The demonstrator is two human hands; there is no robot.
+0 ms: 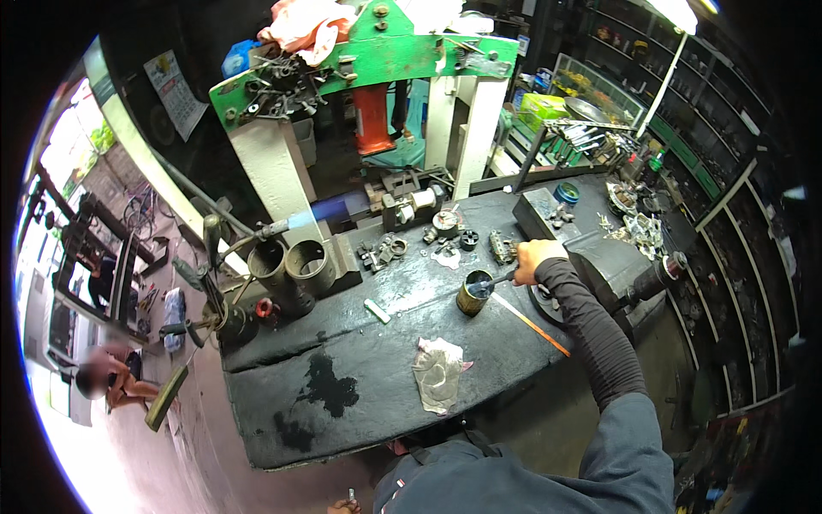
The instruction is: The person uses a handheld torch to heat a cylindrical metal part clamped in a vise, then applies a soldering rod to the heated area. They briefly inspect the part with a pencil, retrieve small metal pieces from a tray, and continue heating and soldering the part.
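Note:
My right hand [539, 259] is closed around the dark handle of what looks like a brush [502, 278]. Its far end dips into a small open tin [471, 301] on the dark workbench [282, 377], and the liquid inside looks dark. Low at the picture's edge, my left hand [344, 506] shows only in part, with a small shiny metal piece [351, 494] between its fingers. A stained rag [438, 375] lies near the bench's front edge. To the left of the tin rests a small pale green-and-white bar [377, 311].
Metal parts [384, 252] lie along the bench's back, below a green press frame [368, 64]. Two metal cylinders [310, 265] stand at left, near a torch nozzle [274, 229] with a bluish flame. An orange strip [539, 330] lies right of the tin. A person [116, 377] crouches far left.

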